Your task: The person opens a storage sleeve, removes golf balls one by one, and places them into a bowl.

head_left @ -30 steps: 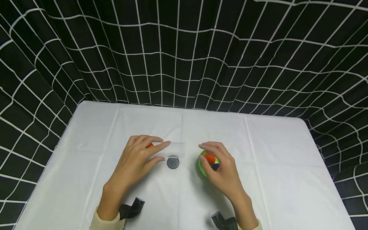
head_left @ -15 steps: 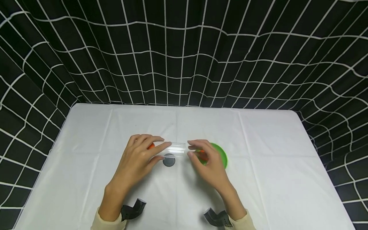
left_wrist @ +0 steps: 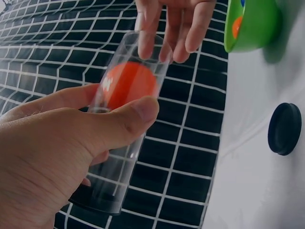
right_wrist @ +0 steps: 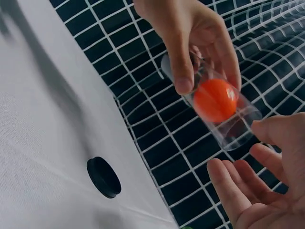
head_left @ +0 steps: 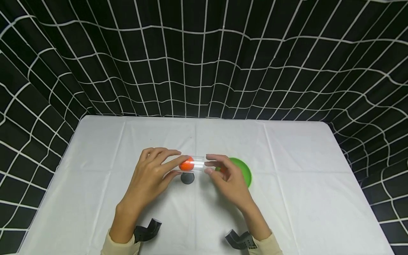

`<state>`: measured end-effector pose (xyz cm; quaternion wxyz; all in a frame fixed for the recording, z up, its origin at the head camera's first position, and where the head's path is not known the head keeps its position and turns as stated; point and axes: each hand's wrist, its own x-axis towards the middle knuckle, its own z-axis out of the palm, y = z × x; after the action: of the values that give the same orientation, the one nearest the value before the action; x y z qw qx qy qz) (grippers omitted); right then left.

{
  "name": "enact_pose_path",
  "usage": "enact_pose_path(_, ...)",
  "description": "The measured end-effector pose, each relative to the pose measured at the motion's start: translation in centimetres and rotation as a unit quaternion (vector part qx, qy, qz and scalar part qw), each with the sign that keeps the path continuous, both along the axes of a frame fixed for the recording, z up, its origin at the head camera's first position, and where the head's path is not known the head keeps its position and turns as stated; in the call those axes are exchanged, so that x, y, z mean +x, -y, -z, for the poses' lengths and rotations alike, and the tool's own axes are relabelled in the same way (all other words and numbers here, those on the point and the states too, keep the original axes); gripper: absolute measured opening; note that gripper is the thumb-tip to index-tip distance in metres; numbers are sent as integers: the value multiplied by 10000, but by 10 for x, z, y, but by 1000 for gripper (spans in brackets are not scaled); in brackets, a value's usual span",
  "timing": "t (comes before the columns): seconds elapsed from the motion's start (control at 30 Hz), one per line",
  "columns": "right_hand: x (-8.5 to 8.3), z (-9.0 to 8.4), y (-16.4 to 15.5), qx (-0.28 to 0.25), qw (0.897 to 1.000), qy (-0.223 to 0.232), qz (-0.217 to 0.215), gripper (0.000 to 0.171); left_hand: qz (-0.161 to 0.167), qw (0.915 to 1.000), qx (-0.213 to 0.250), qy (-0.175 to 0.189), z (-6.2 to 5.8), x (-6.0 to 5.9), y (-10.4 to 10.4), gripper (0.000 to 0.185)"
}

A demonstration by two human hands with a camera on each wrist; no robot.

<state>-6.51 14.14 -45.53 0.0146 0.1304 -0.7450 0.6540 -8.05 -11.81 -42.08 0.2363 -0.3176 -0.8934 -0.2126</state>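
Observation:
My left hand (head_left: 151, 175) grips a clear tube (head_left: 199, 164) held sideways above the table, thumb on one side and fingers on the other. Inside lies an orange ball (left_wrist: 126, 83), partway along and nearer the right end. A dark cap (left_wrist: 93, 199) closes the tube's left end, as the left wrist view shows. At the uncapped right end is my right hand (head_left: 231, 180), its fingers loosely bent and spread around the opening. Its thumb tip (right_wrist: 259, 128) is right at the rim in the right wrist view. Nothing sits in the right palm.
A green bowl (head_left: 245, 171) stands behind the right hand, partly hidden by it, with an orange ball (left_wrist: 237, 27) and something blue inside. A loose black lid (right_wrist: 104, 177) lies on the white tablecloth (head_left: 302, 198) below the tube. Black netted curtains (head_left: 204, 63) surround the table.
The right hand has moved left from over the bowl to the tube's open end. The orange ball has slid rightward inside the tube, out from behind the left fingers.

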Motion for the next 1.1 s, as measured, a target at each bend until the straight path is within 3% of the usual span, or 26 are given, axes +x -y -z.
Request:
enact_pose_path(0.43, 4, -1, -1, -101, 9990, 372, -224, 44, 93, 10000, 1, -23, 1, 3, -3, 55)
enact_pose_path(1.1, 0, -4, -2, -177, 9984, 446, -311, 44, 102, 9999, -88, -105, -4, 1, 0, 54)
